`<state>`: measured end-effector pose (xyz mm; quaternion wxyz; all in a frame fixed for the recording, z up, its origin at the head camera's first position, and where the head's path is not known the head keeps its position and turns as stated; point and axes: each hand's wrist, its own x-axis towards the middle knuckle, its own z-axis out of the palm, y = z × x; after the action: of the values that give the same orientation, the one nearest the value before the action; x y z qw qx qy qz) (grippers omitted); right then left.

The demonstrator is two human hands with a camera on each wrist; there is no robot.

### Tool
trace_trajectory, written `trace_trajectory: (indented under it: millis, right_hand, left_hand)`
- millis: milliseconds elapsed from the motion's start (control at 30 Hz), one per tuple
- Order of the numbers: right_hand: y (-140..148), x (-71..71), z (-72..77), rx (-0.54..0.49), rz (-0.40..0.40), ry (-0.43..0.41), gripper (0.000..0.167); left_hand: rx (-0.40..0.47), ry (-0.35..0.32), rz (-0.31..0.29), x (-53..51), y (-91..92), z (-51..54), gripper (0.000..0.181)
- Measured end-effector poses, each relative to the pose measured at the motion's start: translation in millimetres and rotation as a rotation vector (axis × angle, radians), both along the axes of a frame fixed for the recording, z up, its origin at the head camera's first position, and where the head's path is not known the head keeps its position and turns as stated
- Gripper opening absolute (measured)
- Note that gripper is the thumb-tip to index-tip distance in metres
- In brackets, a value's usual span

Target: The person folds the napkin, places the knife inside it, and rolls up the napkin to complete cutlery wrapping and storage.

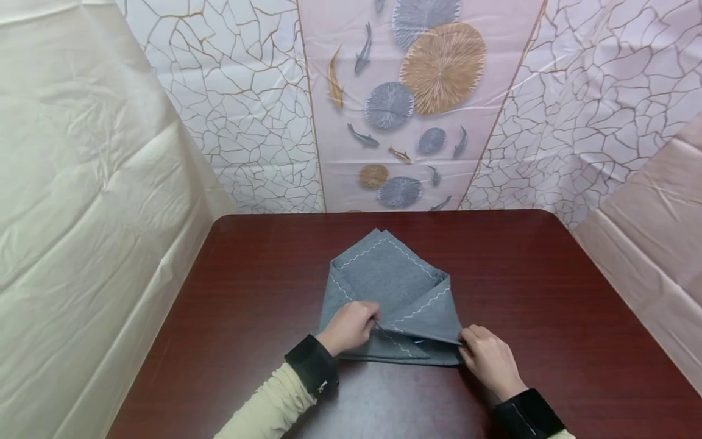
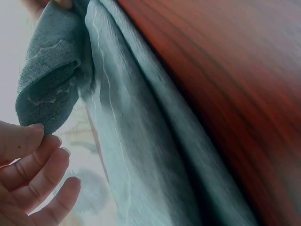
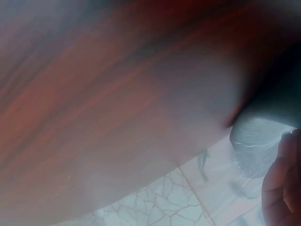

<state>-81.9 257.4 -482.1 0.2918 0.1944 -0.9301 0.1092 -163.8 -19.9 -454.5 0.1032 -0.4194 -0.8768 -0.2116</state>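
Observation:
A grey-blue cloth (image 1: pixel 392 274) with wavy white stitching lies folded on the table, its far end coming to a point. My left hand (image 1: pixel 351 326) pinches a flap near the middle of its front part. In the left wrist view, thumb and forefinger of the left hand (image 2: pixel 35 174) meet on the raised cloth (image 2: pixel 49 89), the other fingers apart from it. My right hand (image 1: pixel 490 360) pinches the cloth's near right corner, where a layer is lifted and a gap shows beneath. The right wrist view has only part of the right hand (image 3: pixel 282 183) beside the cloth (image 3: pixel 263 132).
The dark red-brown wooden table (image 1: pixel 263 286) has rounded far corners. Behind it hangs a patterned sheet (image 1: pixel 258 110) with crackle lines, discs and fish. Plain pale cloth hangs on the left (image 1: pixel 93 213) and pinkish cloth on the right (image 1: pixel 652 231).

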Motion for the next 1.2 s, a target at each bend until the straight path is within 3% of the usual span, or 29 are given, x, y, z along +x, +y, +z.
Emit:
trace_trajectory:
  millis: [467,700,933,1200]
  right_hand:
    - [-15,-5.8,-2.8,0.004,0.03,-0.018,0.022]
    - [-21,-6.2,-3.6,0.003,0.024,-0.054,0.019]
    - [-28,-6.0,-1.4,0.014,0.045,-0.057,0.019]
    - [-35,-4.1,3.4,0.045,0.028,-0.142,0.021]
  left_hand:
    - [0.119,0.008,0.097,-2.0,-48.5,-1.5,0.017]
    - [0.165,-0.028,0.115,-1.3,-67.0,-0.3,0.019]
    - [0.153,-0.076,0.175,1.8,-86.3,-2.3,0.019]
    - [0.134,-0.085,0.187,6.1,-99.2,-11.4,0.019]
